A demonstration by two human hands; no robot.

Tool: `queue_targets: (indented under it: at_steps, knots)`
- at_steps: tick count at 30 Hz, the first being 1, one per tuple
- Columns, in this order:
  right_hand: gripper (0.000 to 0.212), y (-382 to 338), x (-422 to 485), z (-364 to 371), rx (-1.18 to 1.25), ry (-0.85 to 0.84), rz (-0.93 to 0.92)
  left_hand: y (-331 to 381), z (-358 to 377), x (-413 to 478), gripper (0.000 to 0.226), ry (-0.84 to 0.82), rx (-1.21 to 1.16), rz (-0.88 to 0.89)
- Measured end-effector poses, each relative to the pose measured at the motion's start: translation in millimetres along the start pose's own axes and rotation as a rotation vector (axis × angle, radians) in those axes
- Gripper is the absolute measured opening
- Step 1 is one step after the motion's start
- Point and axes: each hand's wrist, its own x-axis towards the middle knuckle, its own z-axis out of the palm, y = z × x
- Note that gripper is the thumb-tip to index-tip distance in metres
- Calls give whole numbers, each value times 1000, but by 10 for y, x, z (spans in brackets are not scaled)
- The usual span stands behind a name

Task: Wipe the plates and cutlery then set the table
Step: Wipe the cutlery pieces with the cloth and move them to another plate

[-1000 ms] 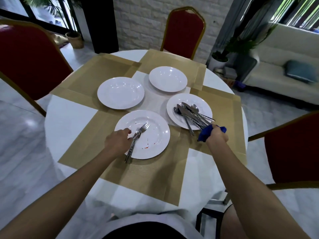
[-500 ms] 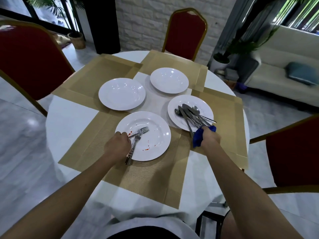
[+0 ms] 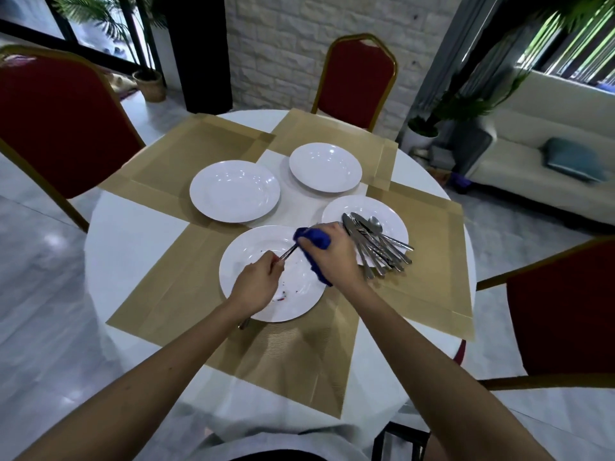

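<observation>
The nearest round white plate [image 3: 266,294] lies on a woven beige placemat [image 3: 293,361] and carries small red crumbs and smears near its front edge. Above it, the left hand [image 3: 254,284] is closed around thin silver cutlery [image 3: 289,252]; its far end goes into the crumpled blue cloth [image 3: 314,239] that the right hand [image 3: 332,252] clenches. A pile of silver knives, forks and spoons [image 3: 376,246] lies on the right white plate [image 3: 382,211], just beside the right hand. One second ago the forks lay on the near plate and the right hand was at the pile; now the cloth has moved over the near plate.
</observation>
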Motion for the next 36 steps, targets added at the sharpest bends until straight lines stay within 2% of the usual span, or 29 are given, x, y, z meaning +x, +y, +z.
queue_targets:
  at_steps: [2, 8, 12, 14, 16, 18, 22, 23, 24, 26, 29, 31, 33, 36]
  knots:
    - [20, -34, 51, 90, -71, -59, -55, 106, -6, -34, 25, 16, -105, 7]
    - [22, -27, 207, -35, -131, 193, -66, 88, -67, -122, 28, 68, -174, 30]
    - [23, 21, 164, -2, -213, 38, -196, 68, -62, -146, 26, 78, -185, 45]
    - [24, 75, 232, -24, -244, 63, -154, 55, -67, -157, 27, 64, -176, 61]
    - [22, 88, 312, -85, -182, 152, -31, 51, -90, -151, 27, 43, -171, 51]
    - [17, 41, 335, -122, -15, 147, 83, 74, -132, -120, 29, -1, -139, 33]
    - [18, -33, 311, -106, 234, 188, 226, 102, -219, -29, 39, 4, 252, 40]
    - [19, -57, 300, -104, 327, 204, 265, 112, -228, -14, 42, 14, 279, 41]
    - [19, -79, 292, -106, 430, 200, 302, 121, -233, 3, 44, 10, 253, 45]
    - [17, -107, 248, -95, 537, 143, 279, 151, -248, 21, 45, -24, 40, 28]
    - [20, -76, 142, -51, 292, 10, 32, 226, -289, 7, 44, -139, -282, -69]
    - [21, -55, 121, 5, 146, -56, -91, 225, -308, 4, 43, -229, -343, -107]
    - [19, -81, 155, 25, 154, -42, -63, 188, -320, 9, 44, -269, -391, -116]
    - [17, -138, 255, -32, 387, 18, 181, 110, -334, -11, 44, -293, -405, -103]
